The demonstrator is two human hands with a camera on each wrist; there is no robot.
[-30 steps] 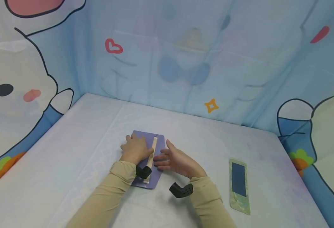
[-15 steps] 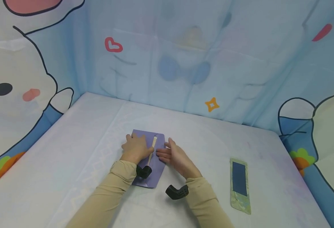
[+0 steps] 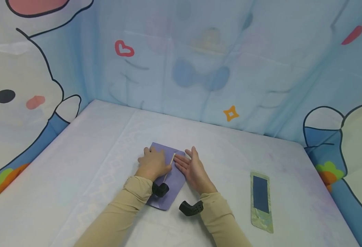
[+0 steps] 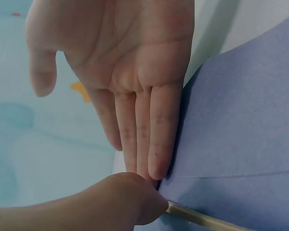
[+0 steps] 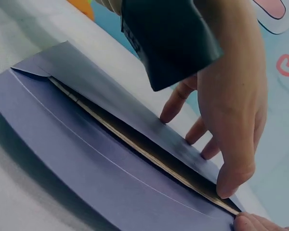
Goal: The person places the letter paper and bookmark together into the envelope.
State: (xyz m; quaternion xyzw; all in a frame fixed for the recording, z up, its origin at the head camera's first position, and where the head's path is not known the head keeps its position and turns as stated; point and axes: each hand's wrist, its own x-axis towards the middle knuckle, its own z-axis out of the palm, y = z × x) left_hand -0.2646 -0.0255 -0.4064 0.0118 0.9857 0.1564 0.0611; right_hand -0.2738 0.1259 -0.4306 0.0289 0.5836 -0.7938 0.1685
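A purple envelope point(image 3: 174, 183) lies on the table with its flap folded out to the right. In its long opening shows the thin tan edge of a flat insert point(image 5: 135, 147); the rest of the insert is hidden inside. The left hand point(image 3: 153, 164) holds the envelope from the left, fingers curled down at its far side and thumb at the opening's edge. From the right, the right hand point(image 3: 196, 173) reaches in with fingers straight and palm turned toward the envelope. Its fingertips point(image 4: 159, 168) meet the opening close to the left thumb point(image 4: 144, 199).
A narrow green patterned piece with a dark blue panel point(image 3: 260, 193) lies on the white table point(image 3: 224, 151) to the right. A printed blue curtain point(image 3: 156, 68) hangs behind the table. Black wrist mounts point(image 3: 191, 208) stick out by both wrists.
The visible cream strip of the insert has narrowed to a thin line. The envelope and left hand have shifted slightly right and turned, and the right hand's fingers have moved up along the opening.
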